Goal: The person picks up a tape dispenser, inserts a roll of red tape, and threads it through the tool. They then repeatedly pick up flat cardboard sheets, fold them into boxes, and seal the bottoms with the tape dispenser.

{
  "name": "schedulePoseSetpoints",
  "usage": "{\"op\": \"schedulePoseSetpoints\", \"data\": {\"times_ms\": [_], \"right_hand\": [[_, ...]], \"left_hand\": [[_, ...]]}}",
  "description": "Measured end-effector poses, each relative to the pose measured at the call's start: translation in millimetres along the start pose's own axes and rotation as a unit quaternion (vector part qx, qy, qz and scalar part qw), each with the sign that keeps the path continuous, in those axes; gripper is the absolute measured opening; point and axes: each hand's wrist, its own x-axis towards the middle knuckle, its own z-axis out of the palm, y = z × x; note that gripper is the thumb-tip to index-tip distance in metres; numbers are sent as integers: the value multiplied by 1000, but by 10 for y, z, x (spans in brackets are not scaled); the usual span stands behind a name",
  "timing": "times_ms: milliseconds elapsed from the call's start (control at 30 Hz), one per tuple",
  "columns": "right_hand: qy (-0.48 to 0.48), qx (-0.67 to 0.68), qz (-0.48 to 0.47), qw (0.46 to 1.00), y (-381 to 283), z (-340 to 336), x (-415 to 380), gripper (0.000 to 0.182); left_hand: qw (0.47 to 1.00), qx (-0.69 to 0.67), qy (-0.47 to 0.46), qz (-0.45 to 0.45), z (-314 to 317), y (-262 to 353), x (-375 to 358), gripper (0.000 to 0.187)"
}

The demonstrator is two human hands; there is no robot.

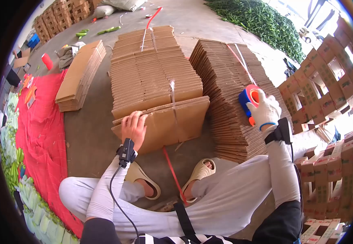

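Bare and ungloved, my left hand (134, 128) has its fingers over the top edge of the front flat cardboard sheets (156, 130), with the thumb on the near face. Behind these sheets lies a long row of folded cardboard (152, 77), with a clear strap across it. My right hand (265, 110), in a white glove, is closed on a tape dispenser (245, 99) with blue sides and a red and orange roll. It is over the right cardboard stack (229, 89). A red strap (170, 168) runs along the floor between my feet.
A smaller cardboard stack (80, 77) stands at the left, beside a red cloth (42, 138). Assembled boxes (327, 81) are piled at the right. Green vegetables (262, 28) lie in a heap at the back right, and leafy bundles (42, 215) at the left.
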Motion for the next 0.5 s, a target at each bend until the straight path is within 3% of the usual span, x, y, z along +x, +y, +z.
{"op": "schedulePoseSetpoints", "data": {"times_ms": [33, 100, 167, 233, 367, 400, 500], "right_hand": [[58, 47, -70, 995, -115, -65, -40, 59], [17, 201, -211, 957, -567, -90, -178, 47], [-73, 252, -373, 890, -898, 12, -327, 48], [-124, 204, -385, 891, -1148, 234, -336, 50], [-97, 319, -328, 884, -1601, 422, -115, 43], [-116, 347, -342, 866, -1706, 373, -69, 37], [-232, 486, -390, 747, -1931, 547, -26, 33]], "left_hand": [[1000, -6, 9, 11, 3, 27, -3, 60], [1000, -19, 11, 7, -11, 100, 13, 55], [998, -46, -27, -26, -139, 164, 109, 53], [998, -46, -25, -21, -137, 129, 112, 51], [999, -37, -19, -7, -97, 105, 48, 55], [1000, -27, -12, -4, -67, 141, 34, 57], [1000, 5, -10, -4, -34, 119, 69, 66]]}}
